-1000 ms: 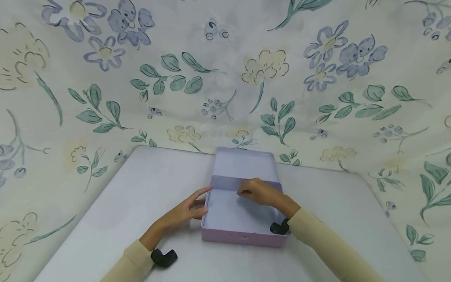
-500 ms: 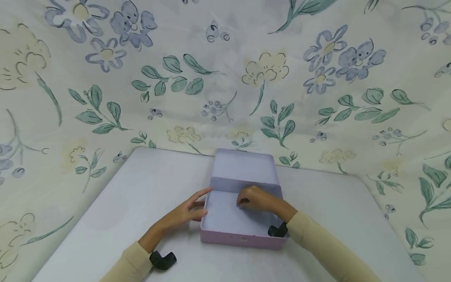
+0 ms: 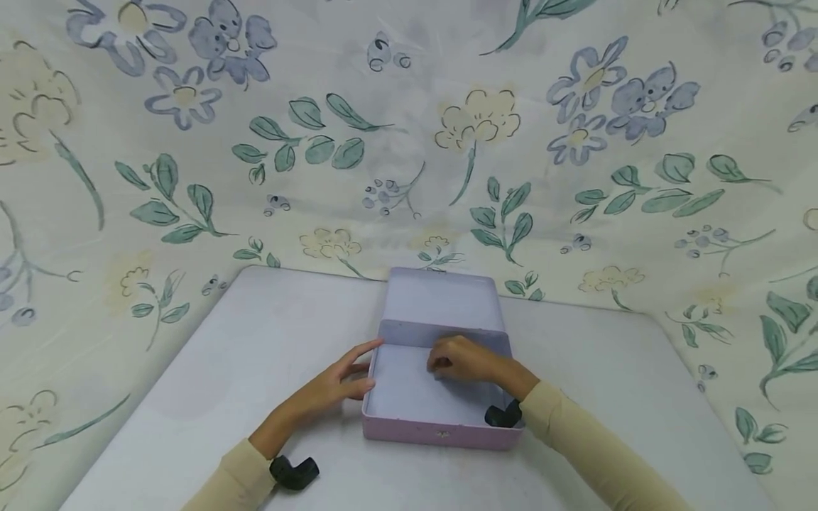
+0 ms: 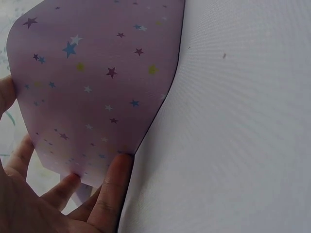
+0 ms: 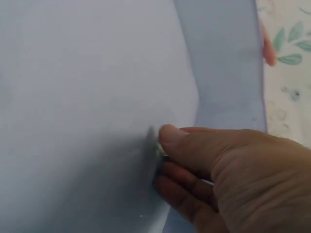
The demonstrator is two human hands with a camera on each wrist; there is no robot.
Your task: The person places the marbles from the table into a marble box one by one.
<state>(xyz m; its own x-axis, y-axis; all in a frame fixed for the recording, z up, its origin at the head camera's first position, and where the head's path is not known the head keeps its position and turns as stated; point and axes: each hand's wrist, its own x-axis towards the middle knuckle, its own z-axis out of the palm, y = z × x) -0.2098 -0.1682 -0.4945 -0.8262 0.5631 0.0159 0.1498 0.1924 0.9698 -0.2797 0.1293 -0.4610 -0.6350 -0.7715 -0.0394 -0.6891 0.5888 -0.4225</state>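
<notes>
The right hand (image 3: 469, 360) sits inside the purple box (image 3: 409, 387), and its curled fingers (image 5: 187, 145) hide a small thing; what it is cannot be told. The left wrist view shows only part of the box's starry side, cut off at the top edge. The left hand (image 3: 335, 387) is cut off at that picture's bottom left corner.

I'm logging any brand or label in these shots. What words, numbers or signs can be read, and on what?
None: no readable text in any view.
Purple tin box: only printed stars on its outside wall, seen from the left wrist; no letters.
Small mark at the middle of its front wall: too small to read.
Floral cloth: flowers and leaves only.
</notes>
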